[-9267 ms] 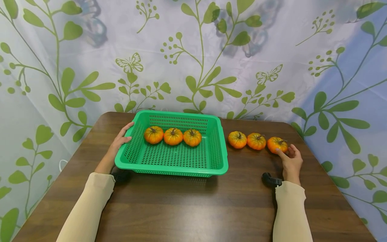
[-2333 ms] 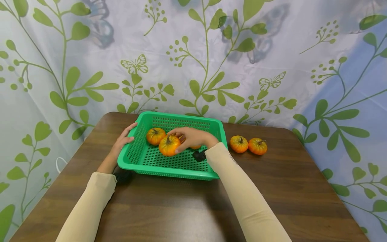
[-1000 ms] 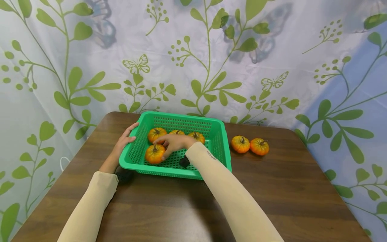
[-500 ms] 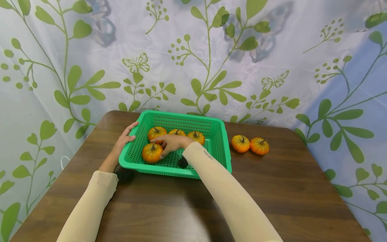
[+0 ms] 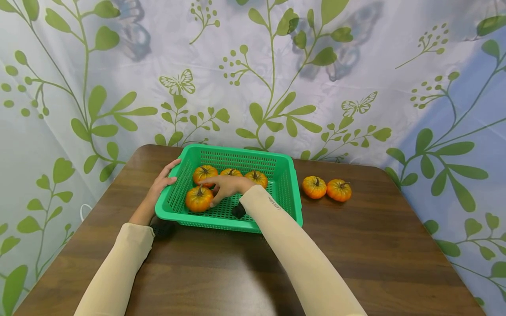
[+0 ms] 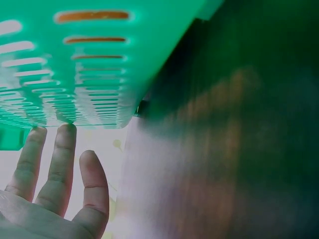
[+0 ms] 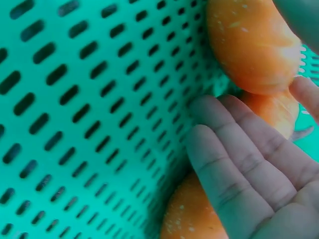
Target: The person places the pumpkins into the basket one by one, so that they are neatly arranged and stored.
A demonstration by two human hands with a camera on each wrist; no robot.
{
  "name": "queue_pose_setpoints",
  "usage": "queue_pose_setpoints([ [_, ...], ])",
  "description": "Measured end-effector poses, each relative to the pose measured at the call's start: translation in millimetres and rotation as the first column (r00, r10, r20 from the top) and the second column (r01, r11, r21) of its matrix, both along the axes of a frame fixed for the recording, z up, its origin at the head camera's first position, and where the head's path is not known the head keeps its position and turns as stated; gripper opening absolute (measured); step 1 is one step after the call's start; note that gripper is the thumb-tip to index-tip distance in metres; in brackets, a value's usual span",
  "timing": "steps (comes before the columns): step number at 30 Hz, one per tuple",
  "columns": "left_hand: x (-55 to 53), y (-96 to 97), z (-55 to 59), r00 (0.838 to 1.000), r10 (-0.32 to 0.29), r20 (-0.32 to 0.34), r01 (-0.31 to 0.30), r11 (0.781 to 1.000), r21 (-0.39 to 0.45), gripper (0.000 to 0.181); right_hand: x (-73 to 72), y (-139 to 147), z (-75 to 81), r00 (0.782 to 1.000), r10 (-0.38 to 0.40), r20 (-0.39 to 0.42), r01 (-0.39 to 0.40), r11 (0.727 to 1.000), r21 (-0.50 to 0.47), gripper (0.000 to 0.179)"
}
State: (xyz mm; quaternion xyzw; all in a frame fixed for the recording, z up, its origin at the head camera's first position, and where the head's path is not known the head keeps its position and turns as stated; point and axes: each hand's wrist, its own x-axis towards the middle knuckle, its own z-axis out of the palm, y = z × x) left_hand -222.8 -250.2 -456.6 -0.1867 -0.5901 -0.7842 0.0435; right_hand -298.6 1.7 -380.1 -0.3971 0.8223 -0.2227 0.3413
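Note:
A green perforated plastic basket point(image 5: 229, 224) stands on the table. My left hand point(image 5: 153, 193) rests at its left rim; in the left wrist view straight fingers point(image 6: 62, 169) touch the slotted outer wall. Inside the basket my right hand point(image 5: 229, 186) pinches a small orange pumpkin point(image 5: 196, 201) at the front left, thumb and forefinger on its side. Its other fingers point(image 7: 229, 174) stretch over the basket floor in the right wrist view. Behind it sits a row of three pumpkins: one at left point(image 5: 203, 175), a middle pumpkin point(image 5: 231, 172) partly hidden by my hand, and one at right point(image 5: 258, 177).
Two more pumpkins, one nearer point(image 5: 314, 188) and one farther right point(image 5: 339, 190), lie side by side on the brown wooden table point(image 5: 253, 272), right of the basket. A leaf-patterned curtain point(image 5: 253, 79) hangs behind. A white cable point(image 5: 83, 211) shows beyond the left table edge.
The rightmost table pumpkin was carried by my right hand into the basket and set at front left, shifting slightly left lately. The left hand has stayed at the rim.

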Motion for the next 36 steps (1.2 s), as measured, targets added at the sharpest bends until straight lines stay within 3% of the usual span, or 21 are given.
queue_pose_setpoints([
  [11, 1.2, -0.3, -0.7, 0.999, 0.026, 0.033, -0.024, 0.999, -0.036, 0.054, 2.3, 10.3, 11.2, 0.999, -0.054, 0.006, 0.054, 0.998, -0.043, 0.073],
  [21, 6.8, 1.6, 4.2, 0.994, 0.038, 0.099, -0.029, 0.996, -0.088, 0.057, 3.5, 18.1, 19.4, 0.993, -0.114, 0.041, 0.120, 0.970, -0.211, 0.068],
  [31, 6.1, 1.1, 5.0, 0.994, 0.038, 0.106, -0.029, 0.996, -0.089, 0.061, 10.9, 28.7, 28.5, 0.978, -0.196, 0.069, 0.206, 0.882, -0.425, 0.055],
  [36, 4.7, 0.0, 2.6, 0.997, 0.027, 0.073, -0.021, 0.996, -0.082, 0.058, 15.5, 37.0, 32.4, 0.970, -0.227, 0.090, 0.239, 0.806, -0.541, 0.053],
])
